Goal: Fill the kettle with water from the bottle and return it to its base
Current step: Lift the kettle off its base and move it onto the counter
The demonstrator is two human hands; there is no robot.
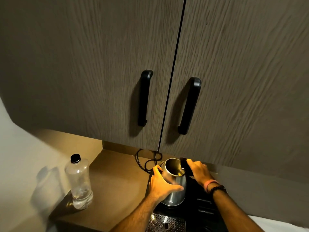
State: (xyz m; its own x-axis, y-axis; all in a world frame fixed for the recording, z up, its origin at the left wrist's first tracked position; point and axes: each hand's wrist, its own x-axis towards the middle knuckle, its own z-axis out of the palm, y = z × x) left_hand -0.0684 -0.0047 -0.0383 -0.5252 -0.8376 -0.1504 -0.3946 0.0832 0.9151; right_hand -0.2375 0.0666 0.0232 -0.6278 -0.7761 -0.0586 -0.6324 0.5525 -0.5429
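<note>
Head view, ordered by size: two wood-grain cabinet doors with black pull handles fill the upper frame. Below them runs the brown counter. At its left edge stands the clear water bottle, capped, upright and nearly empty. At the right end sits a black tray with a perforated drip grille. The stainless steel kettle stands on the tray, lid open, seemingly on its base, which cannot be confirmed. A black power cord loops behind it.

Left hand: fingers spread, pressed flat against the kettle body. Right hand: curled around the black kettle handle.

Procedure, as judged: filling appears complete. Keep the kettle level, centre it over the base, lower it until fully seated, then close the lid. Keep the cord clear.
</note>
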